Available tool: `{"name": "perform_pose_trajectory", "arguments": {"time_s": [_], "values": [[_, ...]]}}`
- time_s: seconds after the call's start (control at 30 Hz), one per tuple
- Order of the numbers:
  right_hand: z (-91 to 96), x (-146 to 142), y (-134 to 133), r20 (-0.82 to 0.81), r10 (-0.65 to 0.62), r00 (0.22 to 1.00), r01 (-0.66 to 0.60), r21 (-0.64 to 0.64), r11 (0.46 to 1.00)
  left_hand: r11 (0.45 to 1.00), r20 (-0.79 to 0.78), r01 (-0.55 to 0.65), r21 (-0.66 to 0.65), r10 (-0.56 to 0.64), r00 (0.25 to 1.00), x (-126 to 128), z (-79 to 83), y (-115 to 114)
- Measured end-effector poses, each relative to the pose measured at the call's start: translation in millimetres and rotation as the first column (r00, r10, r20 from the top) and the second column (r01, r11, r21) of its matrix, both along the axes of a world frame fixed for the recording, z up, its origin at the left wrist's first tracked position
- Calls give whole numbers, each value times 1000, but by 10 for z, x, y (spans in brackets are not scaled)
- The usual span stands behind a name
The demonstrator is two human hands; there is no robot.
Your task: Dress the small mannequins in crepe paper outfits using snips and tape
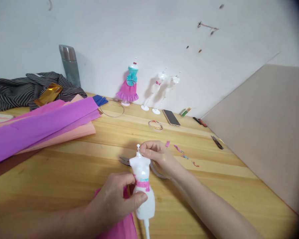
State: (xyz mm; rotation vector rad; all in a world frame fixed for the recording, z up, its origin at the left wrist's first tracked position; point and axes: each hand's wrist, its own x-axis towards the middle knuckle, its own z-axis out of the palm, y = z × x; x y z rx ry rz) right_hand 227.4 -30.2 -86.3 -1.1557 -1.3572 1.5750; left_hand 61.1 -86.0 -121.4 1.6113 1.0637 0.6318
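A white miniature dress form [142, 167] stands tilted slightly in front of me, with a pink paper band [142, 184] and a thin turquoise strip around its waist. My left hand [123, 192] is closed on its waist and hip, thumb across the front. At the neck, the thumb and fingers of my right hand [155, 152] pinch beside the small knobbed top. Whether a tiny piece lies between those fingertips is hidden. Scissors [125, 161] lie behind the form, partly covered. Under my left forearm is a bright pink sheet [126, 227].
Crepe paper [45, 122] and striped cloth [5, 91] lie left, near a bottle [70, 66]. Along the wall stand a dressed form [129, 83] and two white forms [155, 88]. A phone [171, 117], a ring [155, 125], paper scraps [178, 148] and a cutter [217, 142] lie right.
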Motion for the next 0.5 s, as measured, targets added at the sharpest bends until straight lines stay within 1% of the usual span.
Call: {"name": "perform_pose_trajectory", "arguments": {"time_s": [0.07,0.1,0.13,0.17,0.2,0.27,0.33,0.43,0.5], "values": [[31,72,50,164,-16,986,-6,134,991,1000,-44,11,19,-10,999,-18,4,14],[58,137,97,284,-57,957,-6,217,976,999,-83,21,38,-18,996,-34,4,22],[91,224,156,410,-125,903,-4,299,954,997,-129,38,63,-30,991,-54,2,30],[126,330,226,527,-201,826,-3,361,933,993,-181,59,97,-41,983,-76,-4,38],[160,454,300,630,-255,734,-13,389,921,987,-236,83,137,-49,970,-99,-14,46],[212,730,439,685,-313,658,26,395,918,968,-335,135,213,-57,940,-142,-45,58],[229,999,541,736,-325,593,43,374,926,947,-395,169,273,-50,917,-173,-83,67],[186,1294,614,803,-298,516,53,318,947,925,-400,187,331,-42,916,-194,-122,79],[121,1390,639,833,-261,488,59,267,962,923,-352,169,345,-40,935,-200,-120,87]]}}
